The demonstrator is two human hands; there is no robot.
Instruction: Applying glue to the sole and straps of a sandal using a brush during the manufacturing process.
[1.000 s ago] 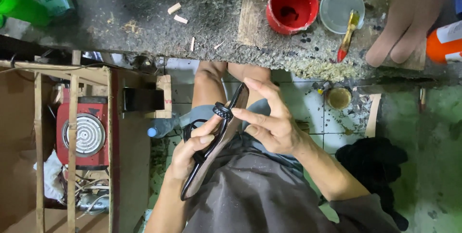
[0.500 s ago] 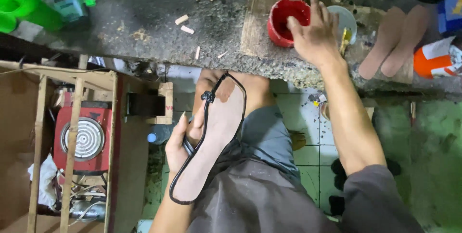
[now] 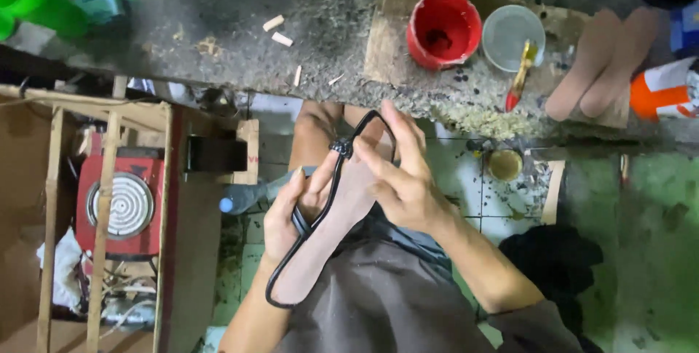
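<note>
1. Half a second ago the right hand (image 3: 404, 185) was up at the red plastic pot (image 3: 443, 29) on the workbench; now it is back over the lap, laid on the tan shoe insole (image 3: 336, 229).
2. So the reach to the bench is over and both hands are on the piece again; the work in hand looks to be pressing down along the edge near the toe.
3. Meanwhile the insole has tilted: its toe end points up toward the bench edge, its heel end lies down over the grey shorts (image 3: 386, 302).
4. Along its edge runs a black cord-like trim (image 3: 320, 218), which loops round the toe and curls round the heel.
5. Left hand (image 3: 291, 214): curled under the middle of the insole, fingers closed on its left edge and the trim, holding it.
6. Right hand: fingers spread fairly wide, resting on the upper face of the insole near the toe; whether the thumb pinches the trim I cannot tell.
7. On the grey, dusty workbench (image 3: 218, 25) stand the red pot, a clear round tub (image 3: 508, 31) and a red-handled brush (image 3: 520, 80).
8. Two more tan insoles (image 3: 597, 61) lie to the right.
</note>
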